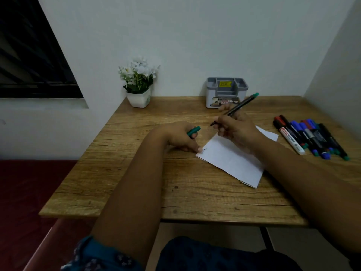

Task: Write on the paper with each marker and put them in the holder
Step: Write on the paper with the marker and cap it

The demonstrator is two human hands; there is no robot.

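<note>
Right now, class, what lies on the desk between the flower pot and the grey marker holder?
Nothing: in the head view, the wooden desk is bare between the flower pot and the grey marker holder; both stand against the wall.

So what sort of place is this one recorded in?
Probably a home desk corner: a small wooden table pushed against plain walls, a flower pot and grey holder at the back, markers and paper laid out, a window at left.
</note>
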